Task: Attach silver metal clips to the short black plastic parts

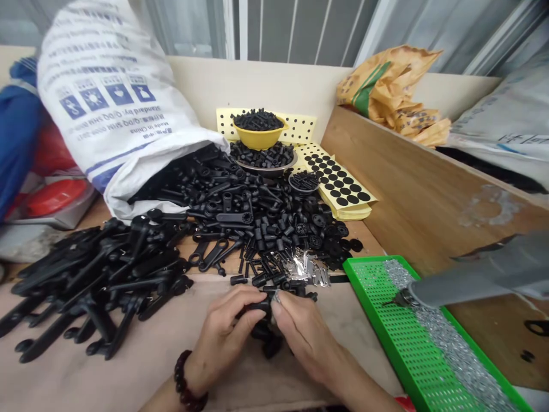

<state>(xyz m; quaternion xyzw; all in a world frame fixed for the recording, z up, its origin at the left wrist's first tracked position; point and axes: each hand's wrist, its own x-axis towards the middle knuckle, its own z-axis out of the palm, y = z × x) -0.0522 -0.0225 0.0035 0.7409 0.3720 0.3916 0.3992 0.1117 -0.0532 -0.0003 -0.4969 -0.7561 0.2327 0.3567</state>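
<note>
Close together over the near edge of the work surface, my left hand [234, 323] and my right hand [300, 326] meet at a black plastic part [262, 306]. The left thumb and fingers pinch it from the left side. My right fingers are closed at its right end; whether they grip the same part or a small piece against it, I cannot make out. More black pieces [271, 343] lie beneath the hands, partly hidden. Just beyond are small silvery metal clips [305, 266] and loose black cylinders [268, 232].
On the left lies a pile of long black assembled parts [107, 280]. A white sack [124, 97] spills black arms. A yellow bowl [259, 137] of screws stands behind, beside sheets of round black stickers [343, 186]. A green tray [386, 332] holds small metal pieces under a grey powered tool [480, 272].
</note>
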